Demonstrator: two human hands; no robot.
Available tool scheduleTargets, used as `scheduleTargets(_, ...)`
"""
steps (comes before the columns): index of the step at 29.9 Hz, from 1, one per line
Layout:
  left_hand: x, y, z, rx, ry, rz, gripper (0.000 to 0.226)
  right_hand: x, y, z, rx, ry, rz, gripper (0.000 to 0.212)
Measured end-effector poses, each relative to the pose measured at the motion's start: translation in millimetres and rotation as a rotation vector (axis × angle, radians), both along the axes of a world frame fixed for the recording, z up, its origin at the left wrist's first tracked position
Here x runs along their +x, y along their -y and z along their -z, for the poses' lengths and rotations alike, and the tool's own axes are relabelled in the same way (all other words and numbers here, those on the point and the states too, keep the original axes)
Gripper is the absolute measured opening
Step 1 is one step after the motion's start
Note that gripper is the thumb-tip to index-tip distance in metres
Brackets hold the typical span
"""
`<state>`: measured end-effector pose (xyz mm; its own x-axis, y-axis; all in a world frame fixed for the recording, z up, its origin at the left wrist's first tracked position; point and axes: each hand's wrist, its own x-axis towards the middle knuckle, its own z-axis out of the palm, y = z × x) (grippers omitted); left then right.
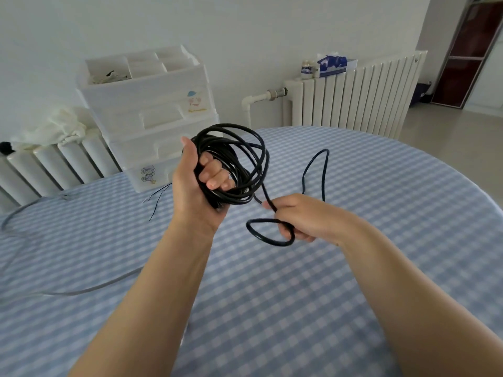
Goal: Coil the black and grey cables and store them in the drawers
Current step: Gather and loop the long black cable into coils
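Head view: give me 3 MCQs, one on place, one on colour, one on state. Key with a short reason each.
1. Where does the grey cable lie?
A. on the table, to the left of the arms
B. in the top tray of the drawer unit
C. on the radiator

2. What colour is the cable coiled in the left hand?
A. white
B. black
C. red

3. How far along is the black cable?
A. fully coiled and stored
B. lying untouched on the table
C. mostly coiled, loose tail in the right hand

Key:
1 A: it curves across the checked tablecloth on the left.
2 B: the loops round the left fingers are black.
3 C: the left hand holds a bundle of loops, and the right hand grips a loose length; the drawer unit stands behind.
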<state>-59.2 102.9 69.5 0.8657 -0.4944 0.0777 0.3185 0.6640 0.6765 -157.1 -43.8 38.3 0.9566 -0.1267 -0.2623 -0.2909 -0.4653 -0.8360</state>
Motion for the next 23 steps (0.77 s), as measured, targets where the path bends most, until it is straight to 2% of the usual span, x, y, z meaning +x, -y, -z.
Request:
scheduleTargets(4,-2,1,2,0.067,0.032,-0.136,0.048,-7,-18,-6,0.044,0.013,-0.16,0.039)
scheduleTargets(9,-13,9,9,0.244,0.253,-0.317,0.048,-5,-26,-3,-0.061,0.04,-0.168,0.027)
scheduleTargets(13,-22,17,13,0.372,0.433,-0.406,0.054,-9,-28,-5,-0.227,0.085,-0.344,0.044)
scheduleTargets(15,-22,18,15,0.402,0.429,-0.425,0.055,-10,-30,-6,-0.288,0.042,-0.405,0.046)
scheduleTargets(17,-22,18,17,0.429,0.406,-0.454,0.054,-11,-32,-3,-0.328,0.007,-0.374,0.049)
scheduleTargets(20,-20,19,20,0.5,0.348,-0.497,0.048,-11,-37,1,-0.425,0.127,-0.256,0.026)
scheduleTargets(21,-20,20,22,0.503,0.313,-0.492,0.047,-12,-38,0,-0.409,0.197,-0.209,0.019)
scheduleTargets(23,-17,22,25,0.517,0.263,-0.459,0.05,-13,-35,-5,-0.197,0.28,-0.196,0.01)
